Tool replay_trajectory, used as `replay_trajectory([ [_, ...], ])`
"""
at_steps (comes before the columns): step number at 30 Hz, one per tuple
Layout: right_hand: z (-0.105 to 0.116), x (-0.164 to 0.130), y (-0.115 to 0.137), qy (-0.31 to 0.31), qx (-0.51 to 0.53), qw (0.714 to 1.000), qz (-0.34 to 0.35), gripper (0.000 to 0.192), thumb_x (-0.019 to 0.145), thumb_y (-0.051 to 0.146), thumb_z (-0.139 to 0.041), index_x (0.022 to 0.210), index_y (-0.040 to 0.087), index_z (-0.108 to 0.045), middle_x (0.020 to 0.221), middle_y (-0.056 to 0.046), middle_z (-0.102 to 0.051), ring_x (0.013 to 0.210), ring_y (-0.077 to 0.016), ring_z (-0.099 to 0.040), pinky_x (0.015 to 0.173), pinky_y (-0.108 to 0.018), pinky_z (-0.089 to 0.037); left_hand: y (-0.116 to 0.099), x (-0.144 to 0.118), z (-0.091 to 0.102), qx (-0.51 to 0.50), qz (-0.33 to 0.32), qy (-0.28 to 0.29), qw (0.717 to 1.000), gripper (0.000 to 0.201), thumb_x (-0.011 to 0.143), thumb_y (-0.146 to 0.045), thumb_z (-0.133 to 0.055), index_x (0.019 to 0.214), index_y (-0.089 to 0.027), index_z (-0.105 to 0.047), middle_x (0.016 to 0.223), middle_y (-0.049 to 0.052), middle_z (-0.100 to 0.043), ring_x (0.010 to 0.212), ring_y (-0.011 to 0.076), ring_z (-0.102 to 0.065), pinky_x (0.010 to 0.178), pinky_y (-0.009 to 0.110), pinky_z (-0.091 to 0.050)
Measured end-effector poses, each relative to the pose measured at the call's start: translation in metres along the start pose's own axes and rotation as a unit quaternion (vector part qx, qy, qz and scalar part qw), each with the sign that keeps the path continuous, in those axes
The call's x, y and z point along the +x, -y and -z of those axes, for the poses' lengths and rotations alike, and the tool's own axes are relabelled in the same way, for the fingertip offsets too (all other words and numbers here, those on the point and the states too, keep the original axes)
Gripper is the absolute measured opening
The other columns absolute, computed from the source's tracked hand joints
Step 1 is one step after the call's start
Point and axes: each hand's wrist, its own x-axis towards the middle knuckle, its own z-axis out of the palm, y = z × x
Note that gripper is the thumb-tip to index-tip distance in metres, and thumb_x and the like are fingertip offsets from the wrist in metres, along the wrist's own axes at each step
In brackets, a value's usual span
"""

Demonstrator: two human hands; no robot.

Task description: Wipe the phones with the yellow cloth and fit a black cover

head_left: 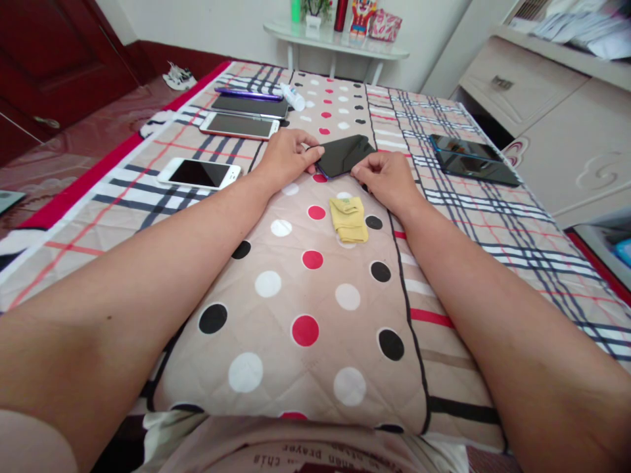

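A dark smartphone (pixel 344 155) is tilted at an angle between my hands, its glossy black screen facing up. My left hand (pixel 288 156) grips its left edge between thumb and fingers. At the near right corner, the closed fingertips of my right hand (pixel 387 176) pinch the phone's edge. Just below the phone lies a folded yellow cloth (pixel 349 220) on the polka-dot cover. A white phone (pixel 200 173) rests left of my left forearm, and a white-fronted phone (pixel 240 125) with a reddish edge sits further back.
Behind those phones are a black phone (pixel 250 106), a purple phone (pixel 249 94) and a small white bottle (pixel 293 97). Two dark phones (pixel 470 159) lie to the right. A wall shelf (pixel 335 45) with ornaments is at the back; a drawer cabinet (pixel 535 98) stands right.
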Motion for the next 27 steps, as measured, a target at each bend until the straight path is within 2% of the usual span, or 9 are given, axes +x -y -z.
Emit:
replay_trajectory([
  [27, -0.0007, 0.0004, 0.0019, 0.007, -0.004, 1.0, -0.015, 0.015, 0.086, 0.024, -0.061, 0.08, 0.012, -0.066, 0.074, -0.006, -0.06, 0.076, -0.015, -0.056, 0.079, -0.031, -0.047, 0.0038, 0.0018, -0.0012, -0.015, -0.002, 0.002, 1.0, 0.02, 0.091, -0.027, -0.065, 0.107, -0.018, -0.072, 0.069, 0.001, -0.067, 0.075, 0.0169, -0.067, 0.093, 0.033, -0.055],
])
